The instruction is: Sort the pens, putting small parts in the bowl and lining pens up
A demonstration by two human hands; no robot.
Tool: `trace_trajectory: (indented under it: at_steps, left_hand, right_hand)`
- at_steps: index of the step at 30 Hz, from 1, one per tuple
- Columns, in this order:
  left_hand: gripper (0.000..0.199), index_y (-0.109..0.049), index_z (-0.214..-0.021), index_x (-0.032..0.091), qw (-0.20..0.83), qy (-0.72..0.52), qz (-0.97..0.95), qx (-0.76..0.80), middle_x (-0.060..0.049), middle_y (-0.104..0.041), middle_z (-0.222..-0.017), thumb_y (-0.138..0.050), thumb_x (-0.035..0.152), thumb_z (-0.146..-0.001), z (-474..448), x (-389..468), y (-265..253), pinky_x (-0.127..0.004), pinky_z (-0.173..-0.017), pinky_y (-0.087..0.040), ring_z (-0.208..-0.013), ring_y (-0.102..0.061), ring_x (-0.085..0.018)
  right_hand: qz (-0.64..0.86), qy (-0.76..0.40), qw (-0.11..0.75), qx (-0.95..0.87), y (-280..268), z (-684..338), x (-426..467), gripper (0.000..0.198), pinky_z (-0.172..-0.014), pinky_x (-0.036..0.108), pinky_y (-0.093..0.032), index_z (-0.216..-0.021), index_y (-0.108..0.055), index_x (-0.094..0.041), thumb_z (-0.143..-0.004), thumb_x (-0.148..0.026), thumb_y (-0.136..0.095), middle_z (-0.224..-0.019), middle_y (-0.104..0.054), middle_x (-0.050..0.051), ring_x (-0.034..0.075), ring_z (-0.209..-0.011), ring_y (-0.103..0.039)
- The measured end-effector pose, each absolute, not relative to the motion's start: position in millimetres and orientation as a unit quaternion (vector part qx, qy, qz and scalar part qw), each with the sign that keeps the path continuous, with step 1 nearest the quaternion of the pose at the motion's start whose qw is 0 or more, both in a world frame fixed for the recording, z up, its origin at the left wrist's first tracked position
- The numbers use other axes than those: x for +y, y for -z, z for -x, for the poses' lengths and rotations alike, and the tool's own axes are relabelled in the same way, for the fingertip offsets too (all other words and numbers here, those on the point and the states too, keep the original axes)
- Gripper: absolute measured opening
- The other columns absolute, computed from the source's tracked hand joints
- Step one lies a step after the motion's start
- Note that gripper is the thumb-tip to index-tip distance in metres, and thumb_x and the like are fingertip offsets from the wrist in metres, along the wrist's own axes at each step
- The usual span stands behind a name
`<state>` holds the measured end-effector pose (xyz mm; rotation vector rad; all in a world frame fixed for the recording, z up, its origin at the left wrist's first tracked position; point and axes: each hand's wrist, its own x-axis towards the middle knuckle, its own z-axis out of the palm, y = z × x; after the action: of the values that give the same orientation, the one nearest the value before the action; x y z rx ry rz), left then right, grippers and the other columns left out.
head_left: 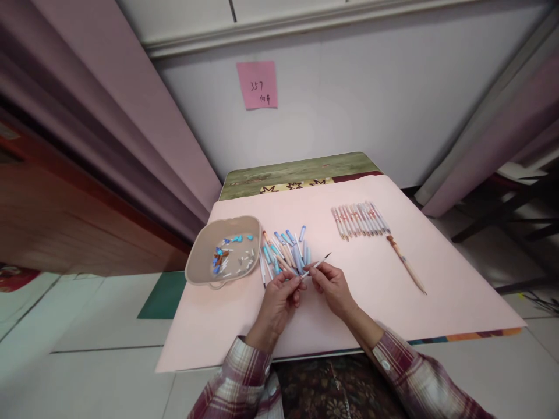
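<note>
A thin white pen refill with a dark tip slants up to the right between my two hands. My right hand pinches it near the middle with thumb and fingertips. The fingers of my left hand are closed on its lower end, partly hiding it. Just beyond my fingertips lies a loose pile of blue, purple and tan pen parts, with white refills among them.
To the left stands a beige basin holding small blue, brown and white pieces. Several pens lie in a row at the back right. One tan pen with a brown topper lies apart on the pink-covered table.
</note>
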<state>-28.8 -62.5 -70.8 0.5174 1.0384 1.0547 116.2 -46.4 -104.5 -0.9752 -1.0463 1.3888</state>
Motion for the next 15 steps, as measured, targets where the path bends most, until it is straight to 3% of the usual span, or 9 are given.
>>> trace_trajectory:
  at_steps: [4, 8, 12, 15]
  left_hand:
    - [0.024, -0.064, -0.079, 0.012, 0.718, -0.496, -0.175, 0.456, -0.003, -0.068, -0.065, -0.08, 0.023, -0.066, 33.2, -63.9, 72.8, -0.017, -0.044, -0.044, -0.045, -0.054, -0.006]
    - [0.019, -0.068, -0.086, 0.009, 0.725, -0.514, -0.118, 0.443, -0.006, -0.072, -0.072, -0.076, 0.017, -0.07, 34.1, -67.6, 73.0, -0.021, -0.057, -0.057, -0.058, -0.065, -0.011]
    - [0.016, -0.069, -0.091, 0.006, 0.723, -0.545, -0.079, 0.418, -0.009, -0.073, -0.08, -0.07, 0.008, -0.075, 27.6, -72.7, 72.2, -0.022, -0.064, -0.059, -0.068, -0.069, -0.013]
    - [0.011, -0.069, -0.087, 0.006, 0.713, -0.568, -0.043, 0.409, -0.007, -0.072, -0.076, -0.066, 0.005, -0.077, 19.6, -75.7, 74.5, -0.02, -0.059, -0.058, -0.063, -0.067, -0.011]
  right_hand:
    - [0.403, -0.585, 0.548, -0.442, 107.2, -114.6, -47.3, 0.026, -0.042, 0.022, -0.035, -0.082, -0.07, -0.017, -0.081, -0.042, -0.067, -0.061, -0.057, -0.002, 0.008, -0.045, -0.044]
    - [0.411, -0.563, 0.552, -0.458, 106.7, -113.4, -48.4, 0.025, -0.042, 0.021, -0.038, -0.084, -0.07, -0.017, -0.081, -0.041, -0.067, -0.066, -0.061, 0.0, 0.007, -0.045, -0.046]
    - [0.414, -0.544, 0.556, -0.473, 107.5, -113.3, -49.3, 0.023, -0.042, 0.021, -0.039, -0.084, -0.071, -0.017, -0.083, -0.039, -0.065, -0.071, -0.064, 0.001, 0.007, -0.045, -0.047]
    - [0.414, -0.524, 0.553, -0.499, 107.5, -113.5, -50.7, 0.021, -0.042, 0.021, -0.041, -0.084, -0.072, -0.017, -0.084, -0.036, -0.064, -0.074, -0.066, 0.002, 0.008, -0.046, -0.049]
